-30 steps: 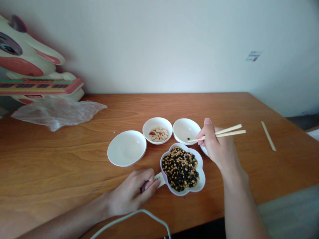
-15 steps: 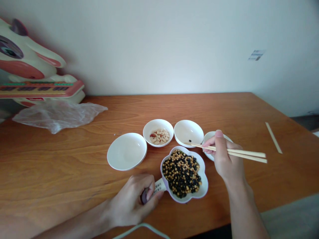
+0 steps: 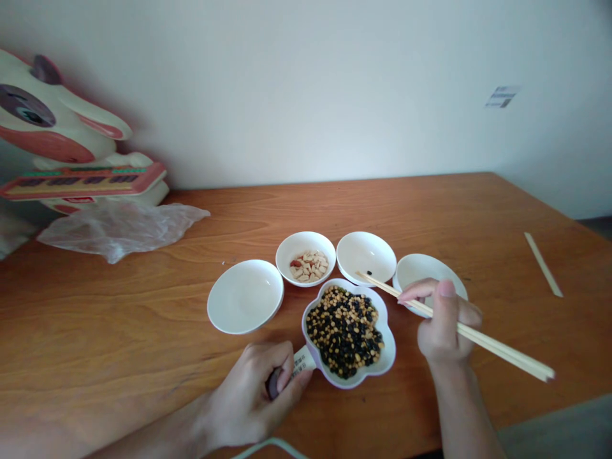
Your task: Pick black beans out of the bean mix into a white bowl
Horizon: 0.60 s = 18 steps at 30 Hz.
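My left hand (image 3: 261,389) is closed around the handle of a flower-shaped bowl (image 3: 391,360). The handle carries a white label with printed characters and has a dark end. Mixed black, yellow and green beans (image 3: 344,331) fill much of this bowl. My right hand (image 3: 449,319) grips a pair of wooden chopsticks (image 3: 497,345), their tips at the near inside of a round white bowl (image 3: 366,245). One black bean (image 3: 369,273) lies in that bowl, just beyond the tips. Partly behind my right hand stands another white bowl (image 3: 425,271).
A white bowl (image 3: 282,245) holds peanuts (image 3: 310,265), with an unfilled white bowl (image 3: 243,296) to its left. Crumpled clear plastic (image 3: 124,229) lies before a cow-shaped toy keyboard (image 3: 95,182). A thin pale strip (image 3: 544,264) lies at the right. A pale cable (image 3: 272,446) crosses the front.
My right hand has moved right and slightly down, and the chopsticks' rear ends have swung lower. The tips have lifted slightly away from the black bean. My left hand keeps its hold.
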### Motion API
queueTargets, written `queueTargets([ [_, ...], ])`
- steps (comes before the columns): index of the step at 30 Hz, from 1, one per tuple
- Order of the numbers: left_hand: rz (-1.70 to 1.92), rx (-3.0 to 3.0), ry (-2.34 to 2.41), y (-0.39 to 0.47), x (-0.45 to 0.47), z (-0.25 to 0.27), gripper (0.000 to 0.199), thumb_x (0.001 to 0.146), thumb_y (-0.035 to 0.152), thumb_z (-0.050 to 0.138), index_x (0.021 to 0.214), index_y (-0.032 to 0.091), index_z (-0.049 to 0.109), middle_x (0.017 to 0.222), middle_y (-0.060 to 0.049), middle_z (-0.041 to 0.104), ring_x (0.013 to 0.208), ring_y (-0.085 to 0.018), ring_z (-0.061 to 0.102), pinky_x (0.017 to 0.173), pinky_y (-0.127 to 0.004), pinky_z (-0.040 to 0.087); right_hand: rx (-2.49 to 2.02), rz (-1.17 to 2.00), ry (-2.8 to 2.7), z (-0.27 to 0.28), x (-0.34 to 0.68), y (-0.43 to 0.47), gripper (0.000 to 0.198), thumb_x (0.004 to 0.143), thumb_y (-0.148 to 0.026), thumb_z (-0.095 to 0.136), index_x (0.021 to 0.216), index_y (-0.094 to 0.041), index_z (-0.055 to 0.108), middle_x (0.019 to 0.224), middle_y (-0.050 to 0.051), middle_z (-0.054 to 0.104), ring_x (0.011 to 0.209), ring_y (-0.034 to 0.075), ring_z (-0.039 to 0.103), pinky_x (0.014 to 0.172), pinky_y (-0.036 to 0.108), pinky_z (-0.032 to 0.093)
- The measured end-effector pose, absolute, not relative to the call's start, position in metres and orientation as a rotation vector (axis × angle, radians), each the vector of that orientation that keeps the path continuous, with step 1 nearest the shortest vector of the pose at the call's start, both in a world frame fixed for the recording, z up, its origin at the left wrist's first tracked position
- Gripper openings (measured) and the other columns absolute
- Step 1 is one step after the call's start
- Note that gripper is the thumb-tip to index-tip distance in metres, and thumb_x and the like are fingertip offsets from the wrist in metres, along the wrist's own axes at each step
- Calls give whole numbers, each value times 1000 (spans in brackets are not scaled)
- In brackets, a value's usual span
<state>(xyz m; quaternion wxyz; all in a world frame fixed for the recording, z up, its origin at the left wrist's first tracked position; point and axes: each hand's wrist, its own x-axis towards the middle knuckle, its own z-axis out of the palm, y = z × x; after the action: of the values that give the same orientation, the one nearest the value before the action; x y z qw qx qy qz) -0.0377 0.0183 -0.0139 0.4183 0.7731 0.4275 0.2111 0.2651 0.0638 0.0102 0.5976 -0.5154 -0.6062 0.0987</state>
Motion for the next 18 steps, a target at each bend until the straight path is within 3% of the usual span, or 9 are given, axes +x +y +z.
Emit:
queueTargets([
  [18,588,1906,974,26,-38,-15,35,100,25,50,69,21,34,60,6,36,54,-7,30,52,-24,23,-1046,97,-1287,-10,262,61,51,102,-30,41,64,-17,71,62,6,68,58,18,64,50,33,43],
])
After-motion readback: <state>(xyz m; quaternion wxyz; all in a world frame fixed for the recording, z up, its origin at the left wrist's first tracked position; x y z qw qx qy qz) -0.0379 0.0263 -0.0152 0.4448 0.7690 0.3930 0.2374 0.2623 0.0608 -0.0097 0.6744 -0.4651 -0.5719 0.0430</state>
